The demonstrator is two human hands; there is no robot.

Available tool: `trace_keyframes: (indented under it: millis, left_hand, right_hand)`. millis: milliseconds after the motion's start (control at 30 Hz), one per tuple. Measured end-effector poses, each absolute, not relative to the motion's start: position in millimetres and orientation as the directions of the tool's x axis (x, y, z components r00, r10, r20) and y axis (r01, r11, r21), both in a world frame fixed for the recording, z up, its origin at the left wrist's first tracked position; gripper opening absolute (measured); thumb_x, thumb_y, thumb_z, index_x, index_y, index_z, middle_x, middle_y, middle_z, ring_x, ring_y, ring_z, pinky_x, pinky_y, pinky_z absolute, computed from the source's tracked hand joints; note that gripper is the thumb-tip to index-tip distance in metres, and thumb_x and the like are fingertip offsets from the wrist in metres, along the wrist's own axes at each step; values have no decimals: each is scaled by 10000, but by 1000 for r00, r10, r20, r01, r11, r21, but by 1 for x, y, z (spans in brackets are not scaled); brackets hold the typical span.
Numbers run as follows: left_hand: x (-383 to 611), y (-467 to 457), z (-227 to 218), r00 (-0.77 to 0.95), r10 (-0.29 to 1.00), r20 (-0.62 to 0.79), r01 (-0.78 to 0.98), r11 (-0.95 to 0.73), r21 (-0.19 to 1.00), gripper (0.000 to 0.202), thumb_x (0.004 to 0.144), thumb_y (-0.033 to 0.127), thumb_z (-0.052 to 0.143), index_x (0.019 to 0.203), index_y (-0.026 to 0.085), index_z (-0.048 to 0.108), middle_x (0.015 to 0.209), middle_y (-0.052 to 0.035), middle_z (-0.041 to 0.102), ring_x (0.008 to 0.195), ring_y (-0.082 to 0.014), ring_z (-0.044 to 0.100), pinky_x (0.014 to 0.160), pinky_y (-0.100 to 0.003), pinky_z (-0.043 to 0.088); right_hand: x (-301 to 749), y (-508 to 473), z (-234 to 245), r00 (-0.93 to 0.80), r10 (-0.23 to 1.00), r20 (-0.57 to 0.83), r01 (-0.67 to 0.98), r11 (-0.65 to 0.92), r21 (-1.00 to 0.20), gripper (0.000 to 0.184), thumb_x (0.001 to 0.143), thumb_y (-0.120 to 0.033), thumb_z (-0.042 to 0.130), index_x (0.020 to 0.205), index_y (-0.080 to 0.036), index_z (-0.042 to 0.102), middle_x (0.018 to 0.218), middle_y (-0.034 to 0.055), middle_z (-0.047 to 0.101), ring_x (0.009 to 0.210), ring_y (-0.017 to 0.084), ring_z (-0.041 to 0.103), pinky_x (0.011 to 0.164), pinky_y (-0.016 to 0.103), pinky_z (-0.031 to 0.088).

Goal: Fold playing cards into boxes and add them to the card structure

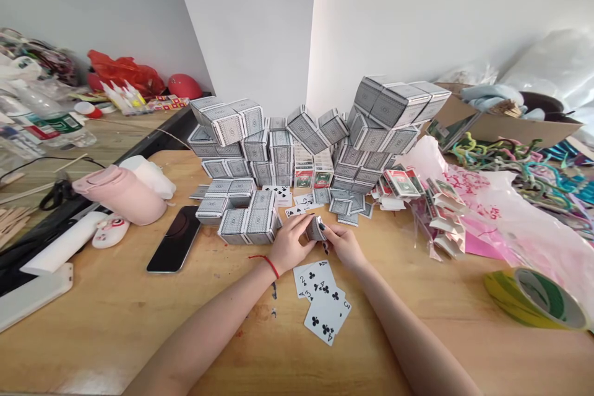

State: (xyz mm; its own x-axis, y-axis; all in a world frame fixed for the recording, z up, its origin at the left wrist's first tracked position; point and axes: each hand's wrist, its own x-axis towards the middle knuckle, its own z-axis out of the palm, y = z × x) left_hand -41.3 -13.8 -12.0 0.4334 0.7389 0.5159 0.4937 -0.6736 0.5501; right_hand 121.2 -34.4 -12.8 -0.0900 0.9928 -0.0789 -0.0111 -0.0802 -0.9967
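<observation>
Both my hands meet at the middle of the wooden table [139,315]. My left hand [290,244] and my right hand [344,245] are closed together on a small deck of playing cards [315,229] with a grey patterned back. Just in front of my wrists lie several face-up cards [323,300], spades and clubs, fanned loosely. Behind my hands stands a big pile of grey card boxes [288,142], stacked several high. A red string bracelet circles my left wrist.
A black phone [175,239], a pink bottle [121,194] and white items lie at left. A roll of yellow-green tape [538,299] sits at right, near pink plastic bags [501,210] and loose card packs [443,210]. A cardboard box [501,120] stands behind.
</observation>
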Motion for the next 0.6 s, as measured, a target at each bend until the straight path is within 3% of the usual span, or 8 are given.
trace_keyframes:
  millis: [467,600]
  left_hand:
    - [-39,-16,-9,429,747,507,467,-664,584,507,699,181,594,1182,207,443,1139,-81,542,1082,-221,497,921,-415,442]
    - [-39,-15,-9,427,752,503,482,-660,577,504,707,163,573,1190,214,439,1160,-82,528,1099,-225,486,927,-419,437]
  right_hand:
    - [114,-42,-5,69,997,34,248,16,-969,421,786,-497,448,513,-178,477,386,-32,437,375,99,398,408,220,318]
    - [113,-43,-7,59,998,37,229,22,-973,416,822,-481,390,557,-179,496,418,-19,486,389,110,447,433,227,365]
